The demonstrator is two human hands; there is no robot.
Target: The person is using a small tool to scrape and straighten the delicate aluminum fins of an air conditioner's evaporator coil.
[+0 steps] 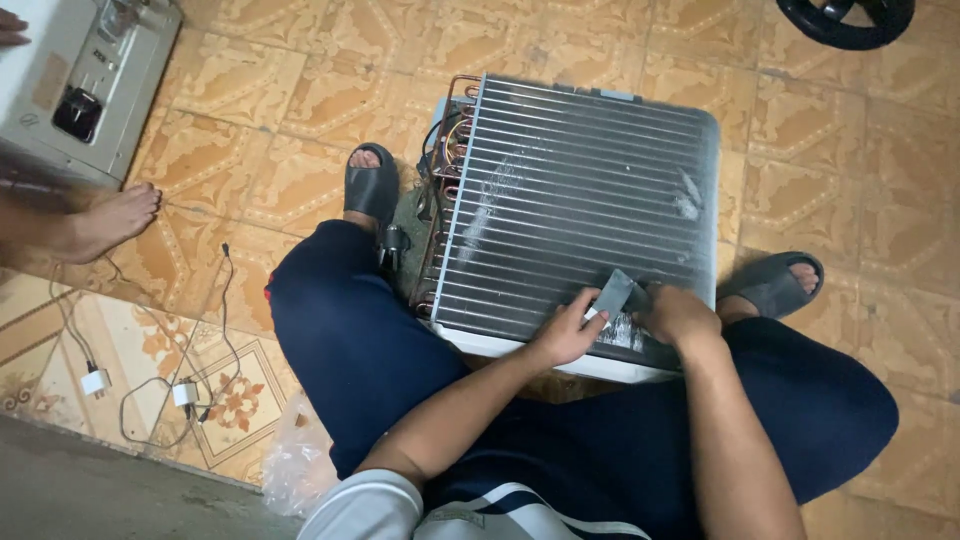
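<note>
On the near edge of the coil [580, 200], which lies flat on the tiled floor [290, 90] between the person's knees, both hands meet over a small grey tool [612, 293]. The left hand [567, 330] rests on the fins just beside the tool, its fingers curled and the fingertips pinching the tool's lower end. The right hand [680, 315] sits on the other side, fingers folded down over the tool's far edge; whether they truly clamp it I cannot tell, since the knuckles hide the tips. Under the tool the fins show a pale scuffed patch.

Along the coil's left side run copper bends [447, 150] and a tangle of wires [440, 135]. A grey sandal [370, 188] stands just left of those bends, and another sandal [772, 285] lies by the coil's right corner.

Well to the left of the coil, another person's bare foot [105, 222] rests near a grey metal casing [85, 85]. White chargers [140, 388] with thin cables lie on the floor below that foot. A black ring [845, 20] shows beyond the coil's far right corner
</note>
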